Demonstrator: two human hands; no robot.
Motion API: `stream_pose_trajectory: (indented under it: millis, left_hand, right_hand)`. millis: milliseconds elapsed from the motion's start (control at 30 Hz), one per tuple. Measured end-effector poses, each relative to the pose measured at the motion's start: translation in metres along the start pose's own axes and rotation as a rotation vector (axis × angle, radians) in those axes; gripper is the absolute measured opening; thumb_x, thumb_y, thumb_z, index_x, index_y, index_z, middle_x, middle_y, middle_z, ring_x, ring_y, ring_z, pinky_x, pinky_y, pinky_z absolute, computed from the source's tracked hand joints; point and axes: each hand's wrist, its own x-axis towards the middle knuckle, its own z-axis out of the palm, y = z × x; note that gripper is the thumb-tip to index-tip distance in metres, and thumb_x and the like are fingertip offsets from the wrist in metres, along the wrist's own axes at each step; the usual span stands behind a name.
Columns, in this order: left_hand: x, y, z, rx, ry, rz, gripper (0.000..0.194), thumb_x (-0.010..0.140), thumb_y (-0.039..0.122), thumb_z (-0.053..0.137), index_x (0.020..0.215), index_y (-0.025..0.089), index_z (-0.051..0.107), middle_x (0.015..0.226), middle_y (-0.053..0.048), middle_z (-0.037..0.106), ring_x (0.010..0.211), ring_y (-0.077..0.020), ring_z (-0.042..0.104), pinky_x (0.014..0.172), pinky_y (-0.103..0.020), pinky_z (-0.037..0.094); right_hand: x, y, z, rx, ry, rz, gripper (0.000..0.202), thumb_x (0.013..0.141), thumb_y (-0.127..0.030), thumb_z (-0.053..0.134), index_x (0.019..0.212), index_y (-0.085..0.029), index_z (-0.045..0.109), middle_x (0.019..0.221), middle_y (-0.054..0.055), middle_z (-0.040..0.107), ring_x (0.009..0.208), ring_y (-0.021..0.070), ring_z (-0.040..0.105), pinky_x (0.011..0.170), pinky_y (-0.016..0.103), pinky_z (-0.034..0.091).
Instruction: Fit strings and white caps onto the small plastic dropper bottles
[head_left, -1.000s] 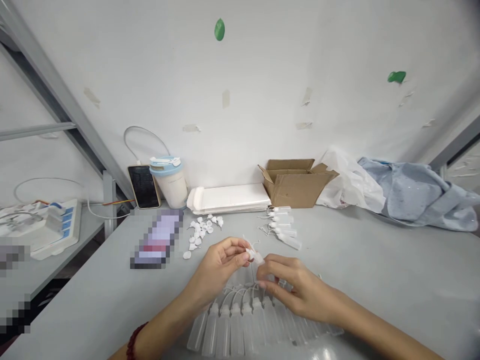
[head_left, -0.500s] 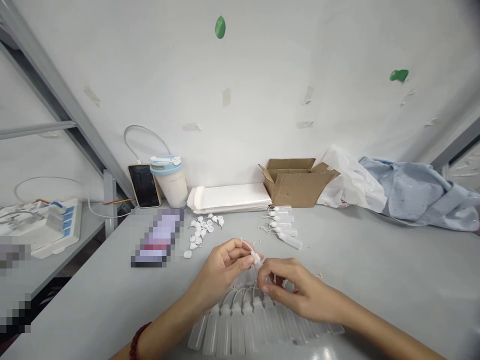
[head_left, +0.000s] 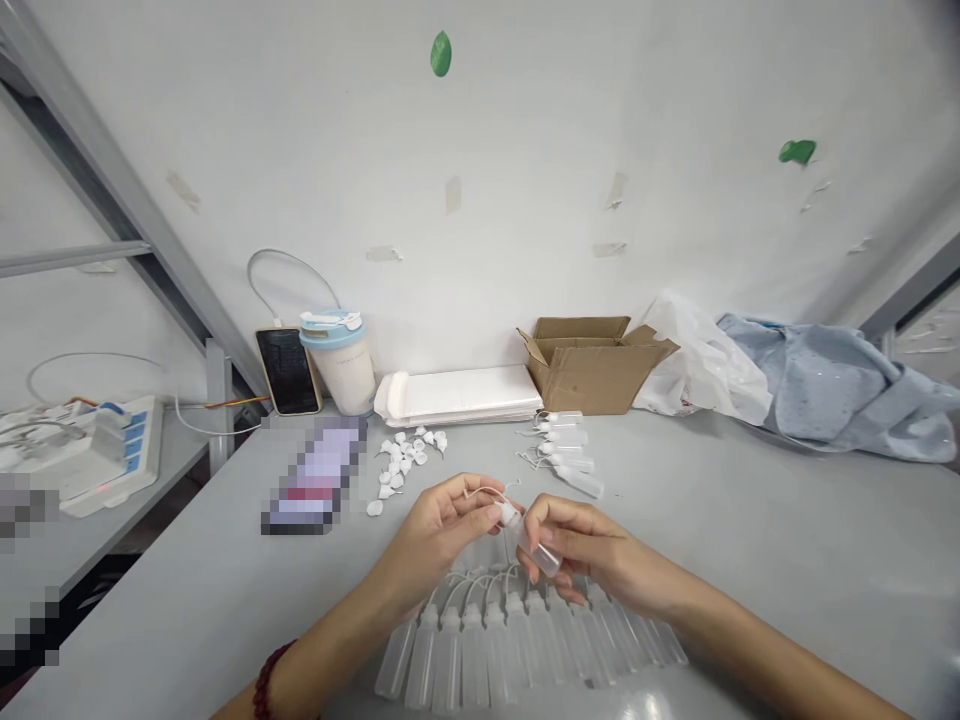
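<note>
Between my two hands, over the grey table, is a small clear plastic bottle point(head_left: 546, 558) with a white cap point(head_left: 508, 513) and a thin curved tube or strap. My left hand point(head_left: 457, 525) pinches the white cap between thumb and fingers. My right hand point(head_left: 581, 545) is closed around the bottle's body, which tilts down to the right. Below them lies a row of several clear bottles point(head_left: 472, 660), their caps and thin curved strands pointing away from me. Some of that row is hidden under my right hand.
Loose white caps point(head_left: 405, 460) lie scattered at the left, beside a pixelated phone point(head_left: 315, 478). Several more bottles point(head_left: 576, 465) rest further back. Along the wall stand a lidded cup point(head_left: 341, 370), white flat packs point(head_left: 465, 393), an open cardboard box point(head_left: 600, 375) and a plastic bag point(head_left: 697, 365).
My right hand has turned and shifted its fingers, so the bottle's body now shows in its grip. My left hand stays on the cap, almost in the same place.
</note>
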Motion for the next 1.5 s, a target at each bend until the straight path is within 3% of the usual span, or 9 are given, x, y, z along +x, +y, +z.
stream_pose_trajectory:
  millis: [233, 467, 667, 767, 933, 1167, 1300, 1400, 1500]
  left_hand:
    - [0.0011, 0.0001, 0.0008, 0.107, 0.045, -0.058, 0.021, 0.079, 0.036, 0.062, 0.077, 0.015, 0.064, 0.074, 0.0, 0.059, 0.074, -0.0134, 0.054, 0.075, -0.026, 0.042]
    - [0.0017, -0.0007, -0.004, 0.021, -0.022, -0.03, 0.016, 0.074, 0.025, 0.068, 0.087, 0.016, 0.063, 0.088, -0.002, 0.06, 0.086, -0.0142, 0.055, 0.082, -0.026, 0.041]
    - [0.0008, -0.0024, -0.0051, -0.061, -0.073, 0.024, 0.025, 0.076, 0.022, 0.067, 0.099, 0.019, 0.061, 0.097, -0.002, 0.063, 0.095, -0.0147, 0.055, 0.087, -0.027, 0.04]
    - [0.0006, -0.0011, -0.0026, -0.005, -0.033, -0.022, 0.022, 0.078, 0.028, 0.065, 0.098, 0.019, 0.062, 0.092, -0.002, 0.062, 0.087, -0.0135, 0.056, 0.083, -0.027, 0.042]
    - [0.0017, 0.0013, -0.0005, 0.145, -0.01, -0.03, 0.021, 0.081, 0.034, 0.06, 0.079, 0.014, 0.064, 0.069, 0.0, 0.059, 0.068, -0.0124, 0.056, 0.071, -0.027, 0.044]
    - [0.0016, 0.0012, -0.0056, 0.064, -0.091, 0.015, 0.016, 0.076, 0.026, 0.066, 0.088, 0.016, 0.066, 0.079, 0.0, 0.061, 0.079, -0.0132, 0.056, 0.076, -0.026, 0.043]
    - [0.0021, 0.0019, -0.0065, 0.045, -0.064, 0.015, 0.022, 0.073, 0.026, 0.069, 0.092, 0.018, 0.066, 0.085, -0.001, 0.063, 0.084, -0.0146, 0.056, 0.08, -0.027, 0.043]
    - [0.0021, 0.0026, -0.0055, 0.109, -0.054, -0.032, 0.022, 0.076, 0.031, 0.066, 0.091, 0.016, 0.067, 0.081, -0.002, 0.064, 0.077, -0.0145, 0.058, 0.076, -0.027, 0.045]
    - [0.002, 0.0024, -0.0037, 0.153, -0.111, -0.069, 0.025, 0.079, 0.036, 0.06, 0.079, 0.012, 0.067, 0.069, -0.003, 0.062, 0.064, -0.0133, 0.057, 0.065, -0.027, 0.046]
  right_hand:
    - [0.0002, 0.0018, -0.002, -0.004, -0.025, 0.0, 0.021, 0.09, -0.034, 0.048, 0.081, -0.015, 0.051, 0.074, 0.004, 0.057, 0.05, 0.0066, 0.041, 0.048, 0.02, 0.033]
    - [0.0012, 0.0017, -0.0024, -0.006, -0.024, 0.003, 0.021, 0.091, -0.034, 0.047, 0.081, -0.016, 0.051, 0.072, 0.003, 0.056, 0.049, 0.0074, 0.041, 0.047, 0.021, 0.033]
    - [0.0004, 0.0012, -0.0021, 0.0, -0.022, 0.002, 0.022, 0.091, -0.035, 0.047, 0.081, -0.016, 0.051, 0.072, 0.003, 0.056, 0.05, 0.0072, 0.041, 0.047, 0.02, 0.033]
    - [-0.0001, 0.0006, -0.0018, -0.005, -0.017, -0.002, 0.022, 0.091, -0.035, 0.046, 0.081, -0.016, 0.05, 0.072, 0.003, 0.056, 0.051, 0.0068, 0.04, 0.047, 0.02, 0.033]
    - [-0.0001, -0.0012, -0.0011, -0.013, -0.014, 0.013, 0.022, 0.091, -0.036, 0.047, 0.081, -0.016, 0.05, 0.072, 0.002, 0.055, 0.05, 0.0064, 0.039, 0.046, 0.019, 0.032]
    - [-0.0013, -0.0001, -0.0012, -0.012, -0.038, 0.024, 0.022, 0.09, -0.036, 0.047, 0.082, -0.016, 0.05, 0.072, 0.002, 0.055, 0.05, 0.0062, 0.039, 0.047, 0.019, 0.031]
    - [-0.001, -0.0004, -0.0021, 0.004, -0.046, 0.021, 0.022, 0.091, -0.036, 0.047, 0.083, -0.016, 0.049, 0.072, 0.002, 0.055, 0.048, 0.0055, 0.036, 0.047, 0.019, 0.031]
    - [-0.0003, 0.0003, -0.0032, 0.003, -0.053, 0.019, 0.022, 0.091, -0.036, 0.046, 0.082, -0.016, 0.049, 0.072, 0.001, 0.055, 0.047, 0.0052, 0.035, 0.046, 0.019, 0.03]
    - [0.0002, 0.0015, -0.0036, -0.013, -0.052, 0.018, 0.022, 0.091, -0.037, 0.046, 0.083, -0.017, 0.049, 0.07, 0.001, 0.054, 0.047, 0.0055, 0.036, 0.045, 0.019, 0.03]
